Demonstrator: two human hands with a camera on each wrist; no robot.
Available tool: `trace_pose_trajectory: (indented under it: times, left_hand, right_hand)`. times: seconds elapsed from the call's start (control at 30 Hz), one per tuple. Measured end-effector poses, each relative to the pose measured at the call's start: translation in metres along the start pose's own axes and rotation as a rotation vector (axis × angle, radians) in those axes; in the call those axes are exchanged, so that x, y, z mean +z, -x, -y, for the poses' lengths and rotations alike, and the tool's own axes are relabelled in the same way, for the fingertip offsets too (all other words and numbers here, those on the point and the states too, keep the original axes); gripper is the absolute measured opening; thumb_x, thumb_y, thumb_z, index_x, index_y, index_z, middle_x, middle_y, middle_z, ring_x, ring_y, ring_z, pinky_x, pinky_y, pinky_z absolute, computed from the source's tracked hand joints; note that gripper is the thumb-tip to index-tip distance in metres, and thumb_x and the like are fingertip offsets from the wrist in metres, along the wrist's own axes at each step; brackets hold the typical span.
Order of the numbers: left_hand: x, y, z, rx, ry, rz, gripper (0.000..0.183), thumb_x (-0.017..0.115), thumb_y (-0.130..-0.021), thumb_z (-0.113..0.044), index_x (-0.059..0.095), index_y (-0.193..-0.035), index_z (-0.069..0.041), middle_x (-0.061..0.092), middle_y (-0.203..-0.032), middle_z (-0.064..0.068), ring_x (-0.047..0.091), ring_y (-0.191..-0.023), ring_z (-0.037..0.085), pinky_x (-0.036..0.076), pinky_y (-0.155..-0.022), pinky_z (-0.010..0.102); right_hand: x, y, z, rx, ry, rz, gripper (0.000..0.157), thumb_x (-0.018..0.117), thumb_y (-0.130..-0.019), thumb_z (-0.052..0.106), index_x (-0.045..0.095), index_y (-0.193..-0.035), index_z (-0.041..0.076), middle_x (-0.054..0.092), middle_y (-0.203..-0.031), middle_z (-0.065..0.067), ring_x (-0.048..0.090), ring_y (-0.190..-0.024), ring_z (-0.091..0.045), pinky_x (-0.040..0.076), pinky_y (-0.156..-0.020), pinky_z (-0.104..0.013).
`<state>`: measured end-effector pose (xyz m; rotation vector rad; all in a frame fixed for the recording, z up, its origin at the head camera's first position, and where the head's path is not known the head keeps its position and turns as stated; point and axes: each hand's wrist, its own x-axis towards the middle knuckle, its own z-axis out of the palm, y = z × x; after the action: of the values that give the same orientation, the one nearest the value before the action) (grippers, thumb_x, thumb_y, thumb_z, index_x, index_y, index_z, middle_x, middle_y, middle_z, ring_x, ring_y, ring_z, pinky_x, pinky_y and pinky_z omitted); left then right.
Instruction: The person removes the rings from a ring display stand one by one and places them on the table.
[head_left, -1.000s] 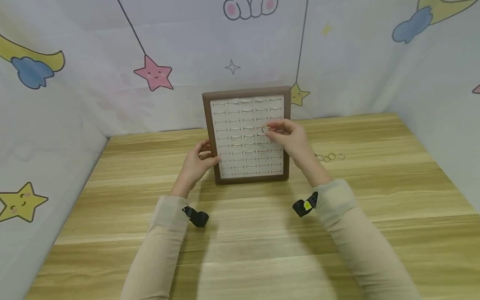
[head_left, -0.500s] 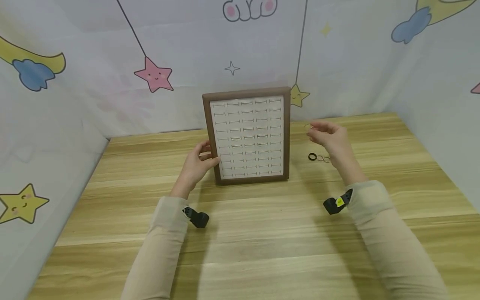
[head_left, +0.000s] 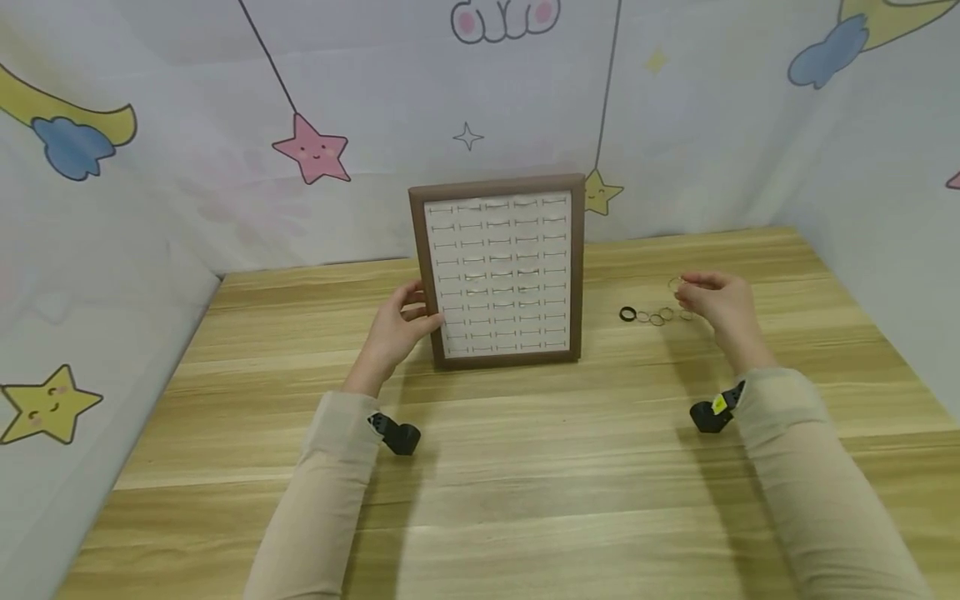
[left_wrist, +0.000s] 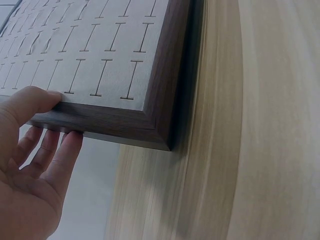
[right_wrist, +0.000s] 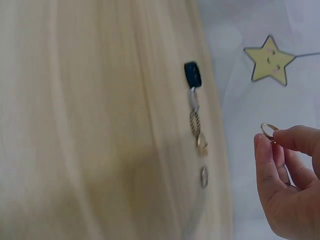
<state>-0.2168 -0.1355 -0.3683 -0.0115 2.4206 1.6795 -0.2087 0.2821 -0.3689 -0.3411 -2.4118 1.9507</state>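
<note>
A ring display board (head_left: 504,326) with a brown frame and rows of slits in its pale face stands upright on the table. My left hand (head_left: 395,327) grips its left side, thumb on the front edge and fingers behind, as the left wrist view shows on the frame (left_wrist: 120,119). Between thumb and fingertips, my right hand (head_left: 722,307) pinches a thin gold ring (right_wrist: 269,130), held up off the table. Below it lies a row of several rings: a wide black ring (right_wrist: 193,74), a silver ring (right_wrist: 193,99), a twisted ring (right_wrist: 195,124), a gold ring (right_wrist: 202,145) and another silver ring (right_wrist: 204,177).
The wooden table (head_left: 525,467) stretches in front of the board and to both sides. Close behind it hangs a pale cloth (head_left: 375,83) printed with stars and moons, which also covers the sides.
My right hand has moved away from the front of the board to the right, carrying the gold ring, and is now above the right end of the ring row. My left hand stays on the board.
</note>
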Motion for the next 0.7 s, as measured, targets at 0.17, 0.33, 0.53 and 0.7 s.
trace_pose_trajectory:
  times: [0.17, 0.33, 0.53, 0.7]
  left_hand:
    - [0.0, 0.001, -0.001, 0.003, 0.002, 0.002, 0.069, 0.064, -0.091, -0.01, 0.027, -0.15, -0.009, 0.039, -0.146, 0.016, 0.043, -0.135, 0.032, 0.044, -0.108, 0.043]
    - [0.0, 0.001, -0.002, 0.001, 0.005, -0.005, 0.069, 0.064, -0.091, -0.009, 0.027, -0.15, -0.01, 0.039, -0.145, 0.015, 0.044, -0.135, 0.031, 0.045, -0.108, 0.042]
    - [0.001, 0.001, -0.001, -0.005, 0.009, -0.006, 0.069, 0.064, -0.091, -0.01, 0.027, -0.15, -0.01, 0.039, -0.145, 0.015, 0.044, -0.135, 0.03, 0.045, -0.108, 0.042]
    - [0.0, 0.001, 0.0, -0.008, 0.002, -0.002, 0.069, 0.063, -0.092, -0.011, 0.027, -0.15, -0.011, 0.039, -0.146, 0.014, 0.044, -0.135, 0.029, 0.044, -0.108, 0.043]
  right_hand:
    - [-0.01, -0.003, -0.011, 0.09, -0.069, -0.028, 0.018, 0.054, -0.093, -0.001, 0.053, -0.11, -0.001, 0.06, -0.07, 0.02, 0.062, -0.065, 0.007, 0.053, -0.067, -0.007]
    - [-0.018, -0.004, -0.02, 0.134, -0.086, -0.054, 0.015, 0.053, -0.092, -0.002, 0.054, -0.107, 0.001, 0.058, -0.073, 0.017, 0.061, -0.066, 0.006, 0.054, -0.068, -0.008]
    - [-0.025, -0.005, -0.031, 0.166, -0.099, -0.082, 0.012, 0.054, -0.091, -0.003, 0.059, -0.093, 0.007, 0.059, -0.07, 0.016, 0.061, -0.062, 0.005, 0.054, -0.064, -0.009]
    - [-0.031, -0.007, -0.037, 0.198, -0.161, -0.12, 0.034, 0.054, -0.088, -0.008, 0.061, -0.068, 0.019, 0.06, -0.06, 0.014, 0.061, -0.053, 0.004, 0.054, -0.058, -0.009]
